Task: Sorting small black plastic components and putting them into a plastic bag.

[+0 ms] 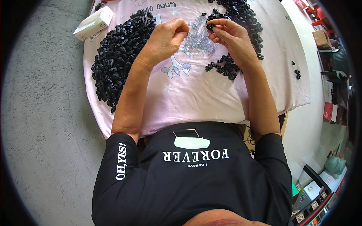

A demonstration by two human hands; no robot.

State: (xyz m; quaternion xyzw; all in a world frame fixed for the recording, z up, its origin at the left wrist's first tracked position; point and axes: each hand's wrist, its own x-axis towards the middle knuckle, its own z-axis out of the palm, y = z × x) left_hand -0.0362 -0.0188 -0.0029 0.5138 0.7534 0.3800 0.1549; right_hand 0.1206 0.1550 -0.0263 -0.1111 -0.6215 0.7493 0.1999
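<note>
My right hand (234,39) pinches a small round black plastic part (211,26) between thumb and fingers. Just to the left, my left hand (166,37) is closed in a pinch; anything between its fingertips is too small or hidden to make out. Small clear bead-like pieces (201,44) lie scattered on the cloth between and below the hands. Beside my left forearm spreads a big heap of black plastic parts (117,60). Rounder black parts (245,17) are piled beyond my right hand, and a smaller cluster (225,67) sits by my right wrist.
A pale pink printed cloth (196,101) covers the table. At its far left edge stands a white tissue pack (94,23). A few stray black pieces (298,74) lie toward the right edge. Cardboard boxes (322,39) and a dark chair (335,71) are on the floor at right.
</note>
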